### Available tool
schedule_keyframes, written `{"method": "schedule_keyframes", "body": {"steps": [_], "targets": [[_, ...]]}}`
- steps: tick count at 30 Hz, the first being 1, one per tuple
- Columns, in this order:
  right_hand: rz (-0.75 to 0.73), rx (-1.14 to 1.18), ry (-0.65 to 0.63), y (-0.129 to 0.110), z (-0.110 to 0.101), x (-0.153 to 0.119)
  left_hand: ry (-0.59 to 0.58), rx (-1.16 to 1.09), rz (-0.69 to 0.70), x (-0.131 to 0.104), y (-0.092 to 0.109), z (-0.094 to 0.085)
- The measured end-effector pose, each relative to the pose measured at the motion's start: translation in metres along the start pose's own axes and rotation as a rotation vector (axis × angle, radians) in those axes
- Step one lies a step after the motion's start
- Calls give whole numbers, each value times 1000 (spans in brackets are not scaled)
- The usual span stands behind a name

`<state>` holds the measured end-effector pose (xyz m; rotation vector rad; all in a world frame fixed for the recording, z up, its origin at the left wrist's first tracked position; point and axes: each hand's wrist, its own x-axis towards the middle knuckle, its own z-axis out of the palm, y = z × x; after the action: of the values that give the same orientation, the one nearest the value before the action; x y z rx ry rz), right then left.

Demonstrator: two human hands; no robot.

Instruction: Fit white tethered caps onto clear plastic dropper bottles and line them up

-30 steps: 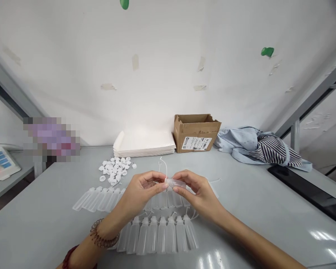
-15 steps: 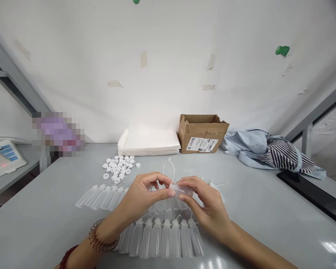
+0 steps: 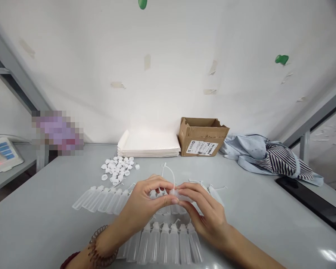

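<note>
A small translucent squeeze bottle [image 3: 182,197] is held between my two hands above the table, its body mostly hidden by fingers. My left hand [image 3: 154,194] pinches it at the neck end, where a thin white strap curves upward. Around the bottle's body my right hand [image 3: 203,203] is closed, thumb below and fingers on top. Below my hands lies a front row of similar bottles [image 3: 164,244] side by side. Another row of bottles [image 3: 106,200] runs behind and to the left, partly covered by my left hand. White caps [image 3: 117,170] lie in a loose pile beyond it.
At the back stand a stack of white sheets or envelopes [image 3: 149,145] and an open cardboard box [image 3: 203,138]. To the right lie a blue and striped cloth bundle [image 3: 274,158] and a black flat object [image 3: 310,201]. A white device [image 3: 5,157] sits at far left.
The held bottle has turned slightly, and the right fingers have moved closer to the left ones, covering more of it. The camera view has shifted a little.
</note>
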<state>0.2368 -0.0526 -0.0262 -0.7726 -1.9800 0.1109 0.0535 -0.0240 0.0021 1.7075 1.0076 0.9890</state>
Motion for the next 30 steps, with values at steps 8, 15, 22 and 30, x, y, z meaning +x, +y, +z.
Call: {"method": "schedule_keyframes", "body": {"steps": [8,15,22,30], "targets": [[-87,-145,-52,-4,-3,-4,17,75,4,-8,9,13],[34,-20,-134,-7,-3,-1,-14,204,120,-10,3,16],[-51,-12,-59,-2,-3,3,61,384,334,-12,0,18],[-99,-156,33,2,-4,5,101,299,223,-12,9,17]]}}
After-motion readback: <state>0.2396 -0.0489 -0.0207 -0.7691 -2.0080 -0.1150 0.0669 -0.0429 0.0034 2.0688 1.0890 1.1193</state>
